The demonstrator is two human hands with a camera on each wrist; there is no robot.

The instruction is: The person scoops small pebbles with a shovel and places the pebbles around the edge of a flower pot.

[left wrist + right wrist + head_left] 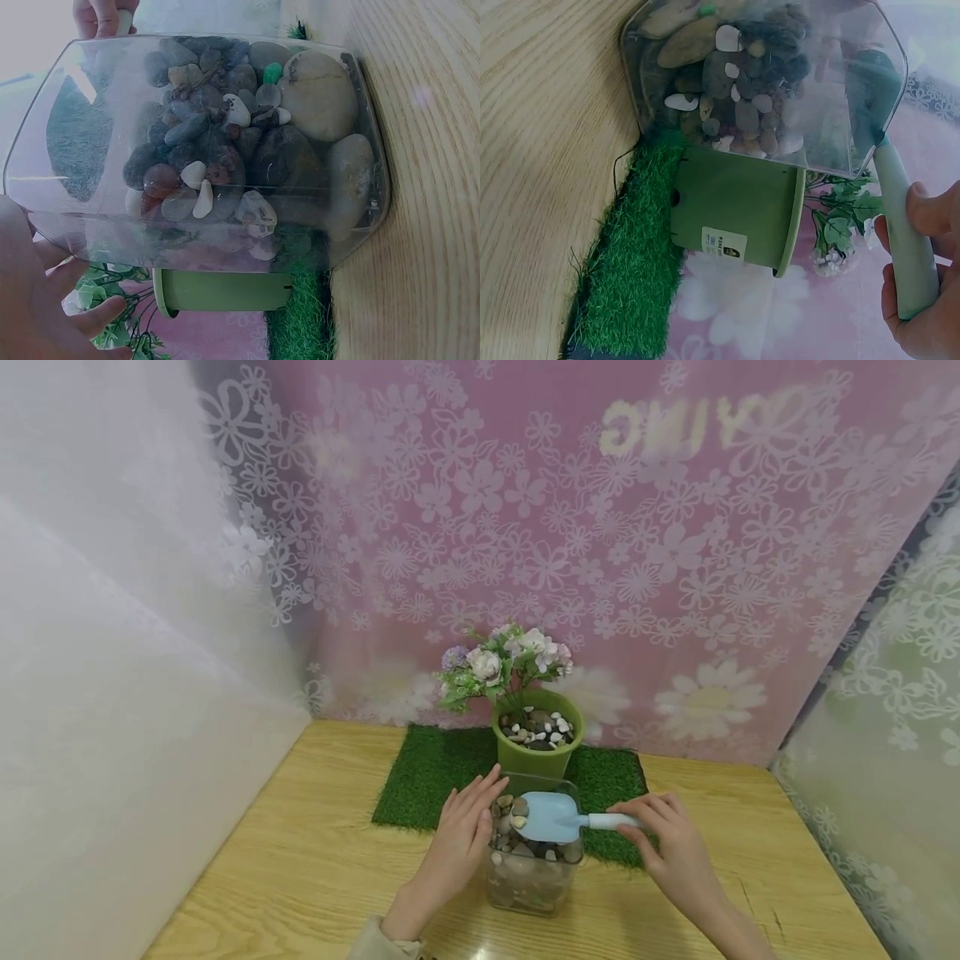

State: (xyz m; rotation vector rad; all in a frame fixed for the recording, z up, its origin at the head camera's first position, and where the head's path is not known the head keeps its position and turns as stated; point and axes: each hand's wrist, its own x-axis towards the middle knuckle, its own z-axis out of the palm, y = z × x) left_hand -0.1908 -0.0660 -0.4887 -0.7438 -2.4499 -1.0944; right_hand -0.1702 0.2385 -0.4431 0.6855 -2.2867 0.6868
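Note:
My right hand (pixel 678 852) grips the pale handle of a light blue toy shovel (pixel 551 817). The shovel's blade lies inside the mouth of a clear plastic container (pixel 525 893), with a couple of pebbles at its tip. Stones (pixel 202 127) of several sizes and colours fill the container's lower part. My left hand (pixel 461 835) rests with extended fingers against the container's left rim. Directly behind stands a green flowerpot (pixel 536 760) holding white and dark pebbles and artificial flowers (pixel 510 660).
A dark green artificial turf mat (pixel 442 768) lies under the flowerpot on the wooden table (pixel 315 852). A pink floral curtain (pixel 525 527) hangs behind the table. Pale sheeting (pixel 135 652) stands at the left, and another floral sheet (pixel 885 760) at the right.

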